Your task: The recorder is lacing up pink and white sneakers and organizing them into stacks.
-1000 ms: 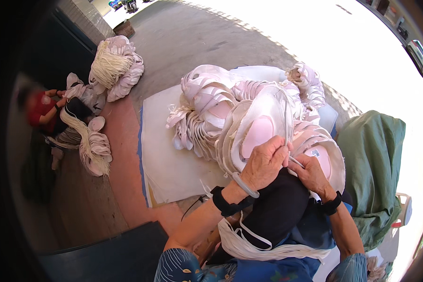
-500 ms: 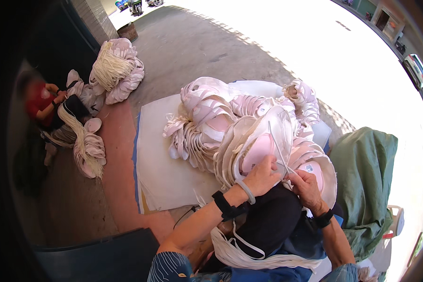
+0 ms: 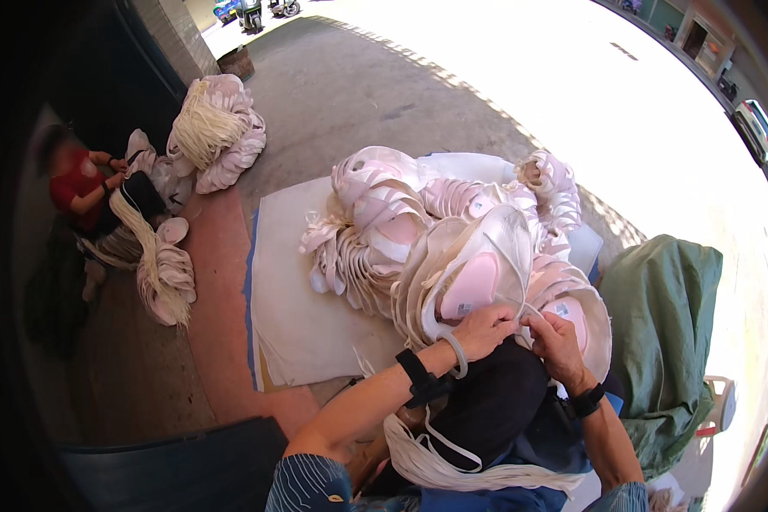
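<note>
In front of my knees stands a stack of pale shoe uppers with pink insoles; the nearest shoe upper (image 3: 471,286) faces me. A whitish shoelace (image 3: 517,266) runs along its opening down to my fingers. My left hand (image 3: 485,331) is closed, its fingertips pinching the lace at the upper's near edge. Close beside it, my right hand (image 3: 556,343) pinches the lace too, next to another stack of uppers (image 3: 572,303). Part of the lace between the fingertips is hidden. Across my lap lies a bundle of loose white laces (image 3: 478,478).
More bundled uppers (image 3: 380,205) lie on a white sheet (image 3: 286,282). A green cloth cover (image 3: 666,333) is at the right. At the far left a person in a red top (image 3: 81,183) sits by other bundles (image 3: 218,128). A dark panel (image 3: 175,465) is at lower left.
The loose lace ends that stuck up above my hands have been drawn down. My left hand has moved slightly down, closer to the right one.
</note>
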`<state>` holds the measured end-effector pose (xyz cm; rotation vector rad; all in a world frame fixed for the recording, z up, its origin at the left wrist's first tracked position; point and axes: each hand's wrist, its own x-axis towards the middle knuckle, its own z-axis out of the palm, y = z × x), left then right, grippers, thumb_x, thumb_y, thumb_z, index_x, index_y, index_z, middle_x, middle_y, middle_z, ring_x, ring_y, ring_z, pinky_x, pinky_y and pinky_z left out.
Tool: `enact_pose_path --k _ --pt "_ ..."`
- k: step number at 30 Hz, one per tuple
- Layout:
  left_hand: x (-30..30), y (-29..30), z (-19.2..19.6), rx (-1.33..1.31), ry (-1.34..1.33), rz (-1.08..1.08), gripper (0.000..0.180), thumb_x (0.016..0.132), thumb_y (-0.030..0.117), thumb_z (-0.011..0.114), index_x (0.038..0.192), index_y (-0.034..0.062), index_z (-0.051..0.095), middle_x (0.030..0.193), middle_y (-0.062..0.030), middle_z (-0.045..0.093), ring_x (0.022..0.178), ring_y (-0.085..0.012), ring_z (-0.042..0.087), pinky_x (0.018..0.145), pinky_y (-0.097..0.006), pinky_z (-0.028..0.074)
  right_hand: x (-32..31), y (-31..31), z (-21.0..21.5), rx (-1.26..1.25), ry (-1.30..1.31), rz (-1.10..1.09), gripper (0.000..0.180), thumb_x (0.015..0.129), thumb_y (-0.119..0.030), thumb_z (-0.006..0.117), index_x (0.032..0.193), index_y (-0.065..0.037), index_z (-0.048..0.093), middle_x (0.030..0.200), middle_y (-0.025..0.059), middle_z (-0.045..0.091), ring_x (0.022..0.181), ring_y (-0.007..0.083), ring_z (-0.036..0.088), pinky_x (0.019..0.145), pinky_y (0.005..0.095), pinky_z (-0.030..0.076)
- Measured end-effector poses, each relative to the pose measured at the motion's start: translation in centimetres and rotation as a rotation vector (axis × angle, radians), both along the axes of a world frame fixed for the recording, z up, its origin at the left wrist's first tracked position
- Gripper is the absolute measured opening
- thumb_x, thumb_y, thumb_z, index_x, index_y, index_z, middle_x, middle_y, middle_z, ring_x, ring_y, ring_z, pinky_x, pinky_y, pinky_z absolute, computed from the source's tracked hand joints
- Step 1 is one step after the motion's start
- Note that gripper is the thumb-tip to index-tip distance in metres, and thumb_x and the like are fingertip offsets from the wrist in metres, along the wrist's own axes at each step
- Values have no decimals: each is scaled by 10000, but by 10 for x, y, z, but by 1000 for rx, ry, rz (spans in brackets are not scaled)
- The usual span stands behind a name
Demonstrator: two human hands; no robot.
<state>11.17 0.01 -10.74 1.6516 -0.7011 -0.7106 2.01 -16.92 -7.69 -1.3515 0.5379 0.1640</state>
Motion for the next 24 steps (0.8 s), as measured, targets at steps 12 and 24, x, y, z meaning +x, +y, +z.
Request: enact_pose_path --k 12,24 --pt "-15 -7 11 47 -83 -20 188 937 118 528 1018 -20 627 901 -190 665 874 -347 641 814 -386 497 21 17 51 -325 -259 216 281 979 -230 565 1051 10 692 727 -11 574 601 57 510 548 217 423" --pt "-10 -7 -13 102 -297 42 235 946 219 560 989 1 638 837 -157 661 790 -311 650 748 -386 515 52 21 75 -880 -528 302 566 799 -180 724 1277 -9 474 1094 149 547 769 210 610 726 326 503"
